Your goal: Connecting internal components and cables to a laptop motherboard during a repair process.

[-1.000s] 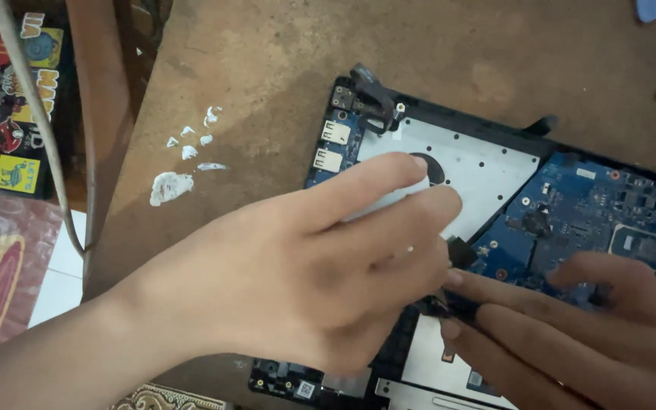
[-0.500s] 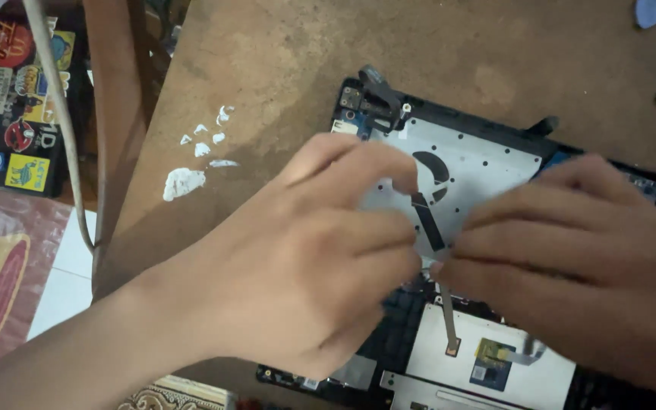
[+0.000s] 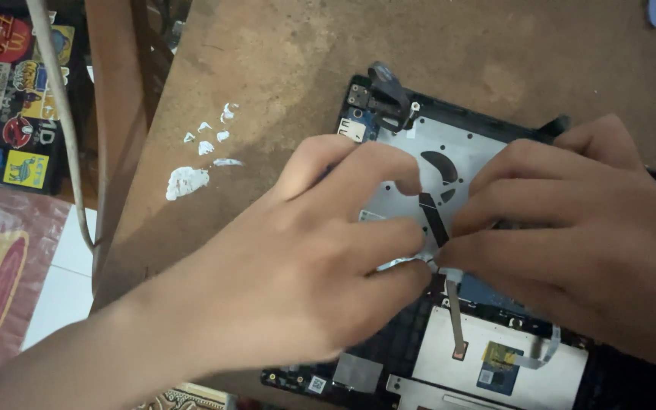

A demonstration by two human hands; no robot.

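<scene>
Ribbon cable [image 3: 432, 218] between both hands' fingertips.

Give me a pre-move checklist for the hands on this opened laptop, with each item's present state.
1. Left hand resting on the silver metal plate: ok.
2. Right hand fingertips meeting the left's at the plate's lower edge: ok.
3. Flat ribbon cable below the fingertips lying unpinched: ok.
4. What the fingertips grip: cannot tell, hidden.
5. Laptop base lying flat on the wooden table: ok.
6. Hinge bracket clear of both hands: ok.
</scene>
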